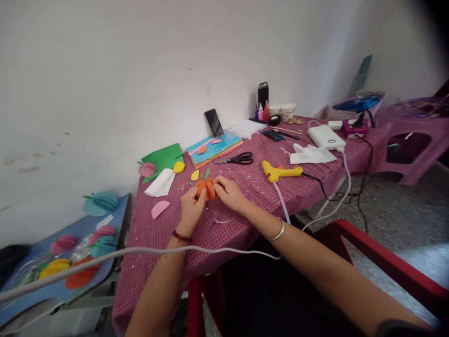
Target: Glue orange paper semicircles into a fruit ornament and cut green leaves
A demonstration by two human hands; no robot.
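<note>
Between my two hands is an orange paper pumpkin (206, 188) with fanned folds and a green paper leaf (207, 173) on top. My left hand (191, 204) pinches its left side with thumb and fingers. On the opposite side, my right hand (228, 193) has its fingers closed at the pumpkin's edge. Just behind it lies a yellow paper piece (195, 175). Black-handled scissors (240, 158) rest farther back. To the right lies a yellow hot glue gun (277, 172) with a glue stick hanging out of its back.
A white cable (224, 249) crosses low over my forearms. Coloured paper sheets (228, 142), a leaning phone (213, 122), a white power bank (326, 136) and crumpled tissue (310, 154) are on the checked tablecloth (147, 262). Several finished paper shapes sit on a blue table (121, 215) at left.
</note>
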